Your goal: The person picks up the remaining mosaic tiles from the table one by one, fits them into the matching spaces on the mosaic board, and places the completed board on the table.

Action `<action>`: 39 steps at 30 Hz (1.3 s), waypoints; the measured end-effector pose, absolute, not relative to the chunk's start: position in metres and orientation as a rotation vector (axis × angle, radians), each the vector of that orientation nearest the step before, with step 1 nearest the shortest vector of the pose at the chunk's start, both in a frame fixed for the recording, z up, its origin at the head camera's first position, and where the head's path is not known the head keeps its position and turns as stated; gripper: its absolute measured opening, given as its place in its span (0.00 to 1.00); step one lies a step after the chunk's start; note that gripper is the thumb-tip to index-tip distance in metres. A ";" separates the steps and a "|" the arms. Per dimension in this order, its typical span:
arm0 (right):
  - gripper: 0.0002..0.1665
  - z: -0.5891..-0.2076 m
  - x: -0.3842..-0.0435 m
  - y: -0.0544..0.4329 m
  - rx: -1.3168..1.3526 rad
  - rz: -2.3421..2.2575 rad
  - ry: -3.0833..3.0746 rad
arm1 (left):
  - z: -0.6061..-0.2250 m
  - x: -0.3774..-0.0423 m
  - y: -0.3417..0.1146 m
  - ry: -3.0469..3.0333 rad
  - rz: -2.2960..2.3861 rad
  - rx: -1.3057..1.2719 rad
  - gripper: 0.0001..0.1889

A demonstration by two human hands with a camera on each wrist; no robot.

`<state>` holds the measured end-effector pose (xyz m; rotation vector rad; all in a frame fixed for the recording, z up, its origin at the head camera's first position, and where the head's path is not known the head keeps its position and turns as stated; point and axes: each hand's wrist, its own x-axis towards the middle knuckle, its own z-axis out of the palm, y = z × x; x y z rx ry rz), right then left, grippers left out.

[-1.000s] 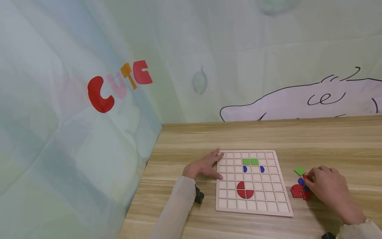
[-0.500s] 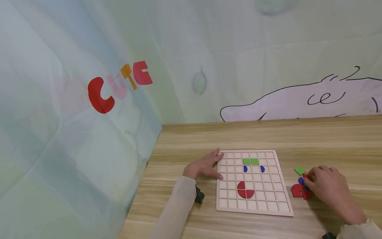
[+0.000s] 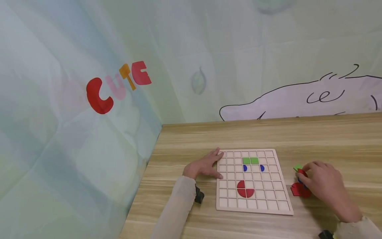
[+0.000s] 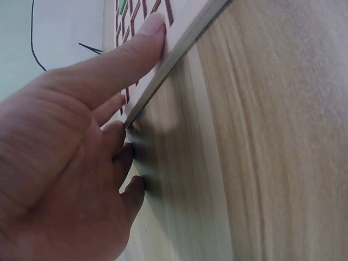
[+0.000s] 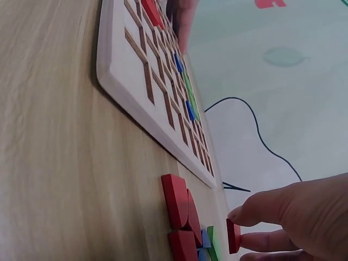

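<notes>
On the worktop, short of its far edge, lies the grid board, the left hand spread at its side. Farther from the worktop's left edge, the right hand, by loose pieces, pinches a red piece in its grip; best lifted clear.

Blue pieces partly behind right grip

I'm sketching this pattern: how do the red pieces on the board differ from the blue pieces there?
The red pieces are quarter-circles, while the blue pieces are smaller half-circles. There are three red pieces but two blue pieces. The red pieces sit in neighbouring cells; the blue pieces stand apart. Both kinds lie in cells of the board.
</notes>
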<state>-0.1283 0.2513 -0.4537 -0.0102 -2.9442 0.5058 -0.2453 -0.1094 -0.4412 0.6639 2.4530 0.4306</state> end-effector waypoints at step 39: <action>0.14 -0.450 -0.131 0.184 0.145 0.632 -2.863 | -0.440 -0.244 -0.108 2.450 0.432 0.643 0.50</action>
